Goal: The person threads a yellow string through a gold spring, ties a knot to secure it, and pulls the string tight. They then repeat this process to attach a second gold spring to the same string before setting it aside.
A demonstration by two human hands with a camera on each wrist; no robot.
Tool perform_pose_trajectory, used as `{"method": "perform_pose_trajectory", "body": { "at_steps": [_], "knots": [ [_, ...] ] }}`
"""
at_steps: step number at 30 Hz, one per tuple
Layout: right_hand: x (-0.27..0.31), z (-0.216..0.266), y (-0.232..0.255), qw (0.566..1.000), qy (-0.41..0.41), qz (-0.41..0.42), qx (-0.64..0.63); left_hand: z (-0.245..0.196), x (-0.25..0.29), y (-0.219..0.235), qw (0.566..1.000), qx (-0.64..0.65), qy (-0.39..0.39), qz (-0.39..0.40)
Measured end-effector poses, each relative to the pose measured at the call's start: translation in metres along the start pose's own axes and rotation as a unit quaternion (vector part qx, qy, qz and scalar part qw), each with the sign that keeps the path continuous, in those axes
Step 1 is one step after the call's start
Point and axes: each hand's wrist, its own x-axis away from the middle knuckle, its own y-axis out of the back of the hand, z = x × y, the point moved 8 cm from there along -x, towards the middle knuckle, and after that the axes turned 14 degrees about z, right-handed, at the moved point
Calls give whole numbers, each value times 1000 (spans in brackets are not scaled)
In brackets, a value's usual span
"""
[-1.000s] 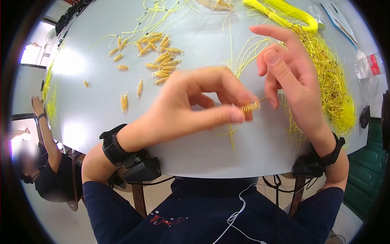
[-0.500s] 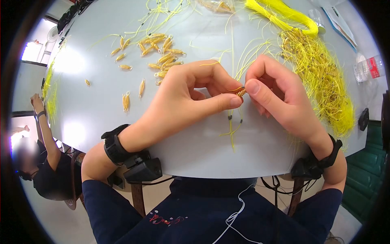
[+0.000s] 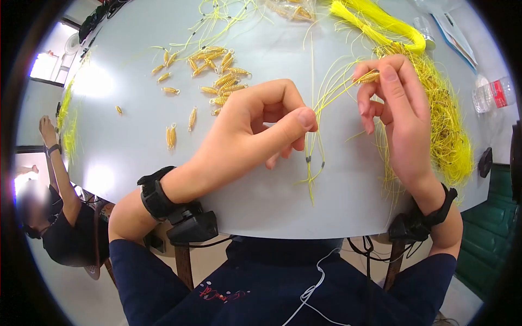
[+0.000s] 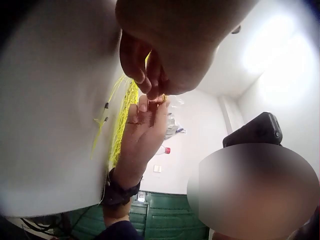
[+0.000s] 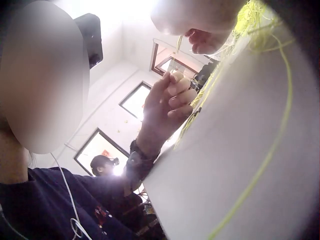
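My left hand [image 3: 261, 122] pinches thin yellow lines [image 3: 327, 101] between thumb and forefinger, over the middle of the table's near part. Up and to the right of it, my right hand [image 3: 399, 103] holds a gold coil spring [image 3: 370, 77] between thumb and forefinger. Yellow line runs from the spring back to the left fingertips. Below the left hand, line ends with small dark beads [image 3: 308, 159] hang or lie over the tabletop. In the left wrist view the left hand [image 4: 170, 50] covers most of its own pinch.
Several loose gold springs [image 3: 224, 80] lie left of centre on the grey table [image 3: 261, 212]. Beaded yellow lines [image 3: 223, 19] spread at the back. A big tangled yellow bundle [image 3: 443, 114] lies at the right, near a plastic bottle [image 3: 492, 95]. Another person [image 3: 65, 217] sits at the left.
The gold spring has passed from my left fingers to my right ones. My right hand came in to meet the left, then drew away up and right, pulling line out between them.
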Motion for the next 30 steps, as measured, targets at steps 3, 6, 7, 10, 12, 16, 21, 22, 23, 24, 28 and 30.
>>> {"method": "perform_pose_trajectory", "body": {
  "at_steps": [3,6,7,10,12,16,21,22,23,24,28,30],
  "knots": [
    [-1,2,3,999,-4,-29,-35,1,0,2,1000,4,1,-13],
    [-3,6,1,995,18,-1,-98,3,0,7,998,3,-23,-55],
    [-2,8,3,996,33,-9,-87,3,1,8,998,6,-24,-56],
    [-2,12,9,995,57,-18,-79,5,2,13,989,134,-34,-50],
    [-1,13,10,994,68,-19,-87,0,6,23,976,175,-97,-88],
    [1,11,12,994,74,4,-83,0,14,38,959,190,-131,-166],
    [1,14,14,996,78,-27,-42,-4,25,64,934,171,-182,-256],
    [0,9,16,997,58,-34,-44,-7,27,70,926,176,-197,-270],
    [1,4,18,997,38,-41,-47,-10,28,75,922,171,-210,-275],
    [0,2,19,997,39,-40,-48,-11,28,78,922,170,-210,-277],
    [-1,0,21,992,49,-69,-92,-19,33,88,909,132,-230,-321],
    [-1,1,21,990,53,-78,-103,-17,39,93,895,122,-222,-366]
  ]
}}
